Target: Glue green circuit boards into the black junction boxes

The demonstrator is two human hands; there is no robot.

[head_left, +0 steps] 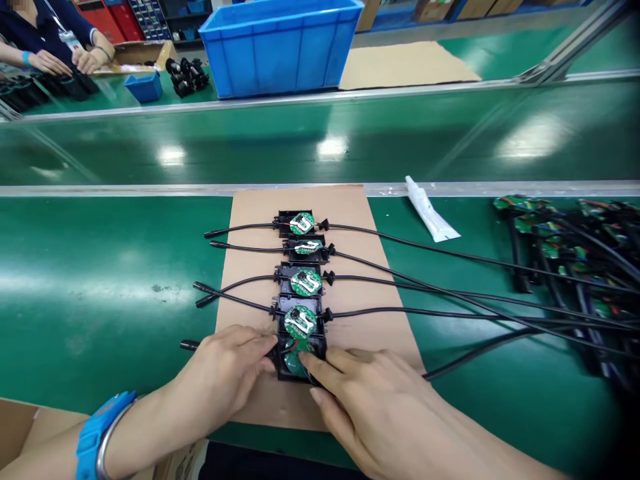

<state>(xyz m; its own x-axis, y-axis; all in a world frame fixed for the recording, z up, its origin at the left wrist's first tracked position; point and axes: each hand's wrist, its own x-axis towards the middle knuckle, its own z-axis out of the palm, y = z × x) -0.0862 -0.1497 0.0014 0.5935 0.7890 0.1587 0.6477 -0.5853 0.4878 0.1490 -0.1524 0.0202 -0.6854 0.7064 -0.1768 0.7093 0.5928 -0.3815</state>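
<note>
Several black plastic housings stand in a column on a cardboard sheet (370, 393), with cables leaving both sides. White paste lies in a squiggle on the round green circuit boards of the far ones, such as this board (300, 322). In the nearest housing (293, 377) sits a green circuit board (295, 362) with coloured wires and no white paste visible. My left hand (233, 367) is closed at its left end, pinching the short black cable (189, 345). My right hand (370, 393) rests at the right end, index fingertip on the board and thumb beside it; the cable there is partly hidden.
A white tube (430, 212) lies right of the cardboard. Boards with black cables are heaped (575, 267) at the right. Beyond a metal rail stand a large blue bin (280, 50) and a small blue bin (143, 87). A co-worker's hands (67, 63) handle black parts at the far left.
</note>
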